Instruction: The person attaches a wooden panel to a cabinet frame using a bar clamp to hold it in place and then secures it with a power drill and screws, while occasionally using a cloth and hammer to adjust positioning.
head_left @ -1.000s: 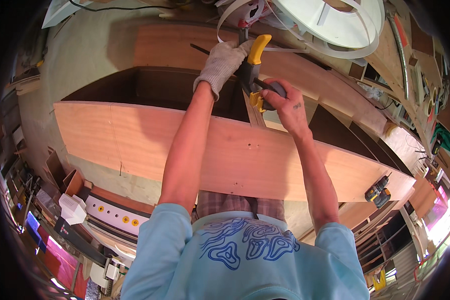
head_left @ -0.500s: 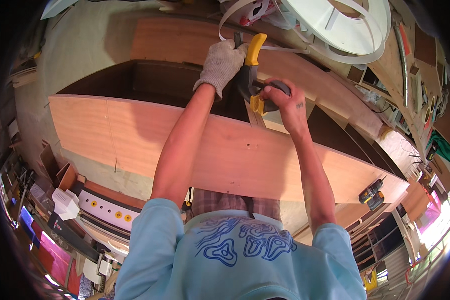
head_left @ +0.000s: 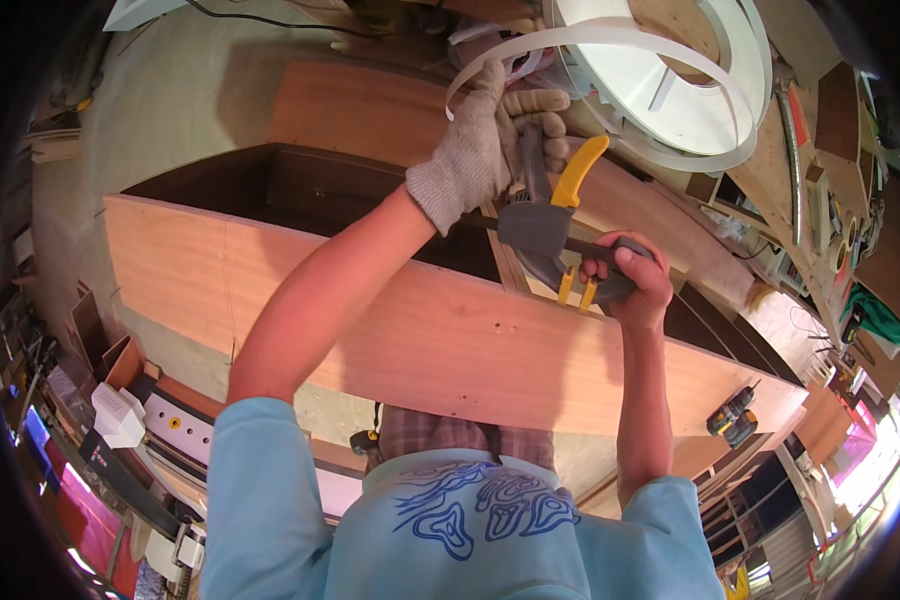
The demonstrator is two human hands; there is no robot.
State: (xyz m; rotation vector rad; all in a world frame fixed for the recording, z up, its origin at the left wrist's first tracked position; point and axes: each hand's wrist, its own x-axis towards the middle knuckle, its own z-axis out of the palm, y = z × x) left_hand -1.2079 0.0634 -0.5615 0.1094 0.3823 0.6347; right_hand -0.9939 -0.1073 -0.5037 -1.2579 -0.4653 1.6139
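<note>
Now both hands (head_left: 570,210) grip clamp (head_left: 550,225) btwn them.

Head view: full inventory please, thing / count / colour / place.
bar clamp: 1, grey with yellow trigger, over the panel's top edge, centre
wood panel: 1 long, light reddish-brown, on edge across the middle
cabinet interior: 1, dark brown, behind the panel
edge-banding coil: 1, white, top right on the bench
cordless drill: 1, black and yellow, lower right
white box: 1, lower left on the floor
shirt: 1, light blue, bottom centre
left hand: grey knit glove, gripping the clamp's upper part
right hand: bare, closed on the clamp's handle
</note>
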